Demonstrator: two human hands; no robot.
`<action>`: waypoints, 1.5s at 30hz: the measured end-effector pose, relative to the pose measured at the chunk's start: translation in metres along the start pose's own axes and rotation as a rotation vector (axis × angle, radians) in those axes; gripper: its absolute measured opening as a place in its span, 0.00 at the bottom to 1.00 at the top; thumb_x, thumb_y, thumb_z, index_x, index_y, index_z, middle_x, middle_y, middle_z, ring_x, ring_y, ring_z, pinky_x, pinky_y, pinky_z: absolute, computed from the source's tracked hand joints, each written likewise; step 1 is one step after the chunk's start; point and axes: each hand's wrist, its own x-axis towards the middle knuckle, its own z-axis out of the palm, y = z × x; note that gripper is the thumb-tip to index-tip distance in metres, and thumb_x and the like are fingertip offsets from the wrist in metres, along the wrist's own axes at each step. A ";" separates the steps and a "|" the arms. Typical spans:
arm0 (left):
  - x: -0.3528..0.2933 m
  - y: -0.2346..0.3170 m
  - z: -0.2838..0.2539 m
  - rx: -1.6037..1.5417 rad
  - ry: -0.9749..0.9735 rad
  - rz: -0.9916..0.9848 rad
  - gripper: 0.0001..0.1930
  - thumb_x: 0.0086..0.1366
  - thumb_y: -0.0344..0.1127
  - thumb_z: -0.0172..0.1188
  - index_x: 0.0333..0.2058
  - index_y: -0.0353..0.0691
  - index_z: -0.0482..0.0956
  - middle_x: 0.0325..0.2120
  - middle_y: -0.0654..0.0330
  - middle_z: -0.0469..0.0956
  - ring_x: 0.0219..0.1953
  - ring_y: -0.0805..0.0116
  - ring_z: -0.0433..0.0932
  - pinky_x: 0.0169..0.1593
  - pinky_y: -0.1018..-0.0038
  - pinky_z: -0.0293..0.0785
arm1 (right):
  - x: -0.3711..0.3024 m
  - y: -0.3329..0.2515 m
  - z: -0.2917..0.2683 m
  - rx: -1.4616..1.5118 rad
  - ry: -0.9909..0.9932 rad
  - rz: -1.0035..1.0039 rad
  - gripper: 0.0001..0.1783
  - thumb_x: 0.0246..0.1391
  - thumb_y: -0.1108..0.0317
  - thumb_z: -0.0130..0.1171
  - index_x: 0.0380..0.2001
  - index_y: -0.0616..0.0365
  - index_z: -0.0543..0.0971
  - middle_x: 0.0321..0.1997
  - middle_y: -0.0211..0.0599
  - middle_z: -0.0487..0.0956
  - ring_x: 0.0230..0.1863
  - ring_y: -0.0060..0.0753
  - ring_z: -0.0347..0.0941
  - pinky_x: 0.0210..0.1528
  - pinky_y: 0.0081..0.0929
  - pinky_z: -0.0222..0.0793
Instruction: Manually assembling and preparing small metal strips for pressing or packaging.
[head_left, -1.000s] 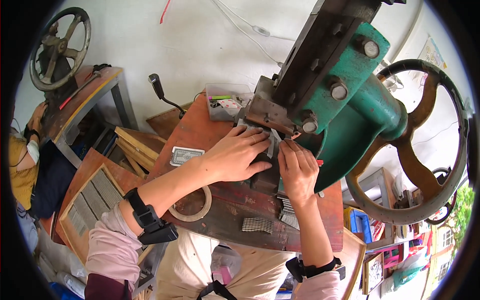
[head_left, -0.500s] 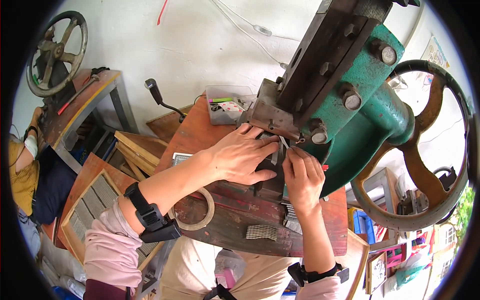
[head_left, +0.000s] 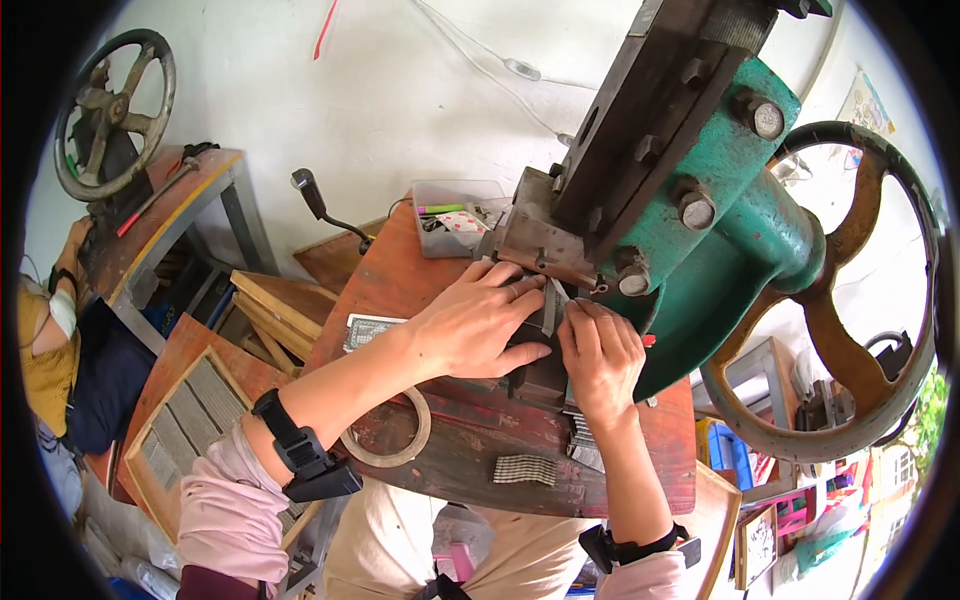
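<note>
My left hand (head_left: 485, 322) lies at the foot of a green hand press (head_left: 715, 240), fingers stretched forward under its dark metal block (head_left: 545, 240) and thumb apart. Its fingertips rest beside a narrow grey metal strip (head_left: 549, 308) on the press bed (head_left: 541, 380). Close by on the right, my right hand (head_left: 604, 362) is closed in a pinch. From its fingertips a thin, pale, pointed piece (head_left: 561, 291) sticks out toward the strip; its kind is unclear. What lies beneath my left fingers is hidden.
On the wooden table (head_left: 450, 480) are a tape roll (head_left: 412, 457), a row of thin grey strips (head_left: 525, 469), a stack of similar strips (head_left: 583, 440), a patterned card (head_left: 368, 331) and a clear plastic box (head_left: 445, 240). Another person's hand (head_left: 78, 233) is at the left bench.
Both hands have shifted slightly left in the picture. The pale piece now leans closer to the metal strip, and more of the patterned card shows behind my left forearm.
</note>
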 end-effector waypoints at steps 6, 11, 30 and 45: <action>0.001 0.000 0.001 0.014 -0.006 -0.001 0.26 0.58 0.50 0.59 0.43 0.31 0.73 0.50 0.49 0.72 0.54 0.50 0.65 0.56 0.59 0.61 | 0.000 0.001 0.002 -0.020 -0.012 -0.008 0.13 0.40 0.75 0.62 0.33 0.60 0.75 0.34 0.35 0.78 0.33 0.33 0.77 0.35 0.29 0.73; 0.002 0.000 0.001 0.014 -0.017 -0.006 0.26 0.58 0.51 0.58 0.43 0.31 0.73 0.51 0.48 0.72 0.54 0.50 0.65 0.56 0.58 0.61 | 0.000 0.002 0.002 0.003 -0.023 -0.024 0.13 0.40 0.75 0.62 0.33 0.60 0.75 0.33 0.35 0.78 0.32 0.32 0.76 0.34 0.29 0.73; 0.006 -0.001 -0.002 0.073 -0.095 0.010 0.29 0.59 0.53 0.57 0.46 0.31 0.70 0.49 0.49 0.73 0.54 0.48 0.64 0.56 0.58 0.59 | 0.000 -0.001 0.001 0.034 -0.036 -0.017 0.09 0.40 0.72 0.61 0.28 0.58 0.75 0.28 0.31 0.76 0.31 0.31 0.75 0.35 0.30 0.72; 0.005 0.002 -0.005 0.083 -0.153 -0.037 0.32 0.60 0.54 0.55 0.50 0.28 0.66 0.48 0.47 0.72 0.54 0.45 0.63 0.56 0.56 0.58 | -0.001 -0.001 0.001 0.054 -0.046 -0.025 0.10 0.39 0.72 0.60 0.29 0.58 0.75 0.30 0.31 0.76 0.33 0.32 0.75 0.37 0.30 0.71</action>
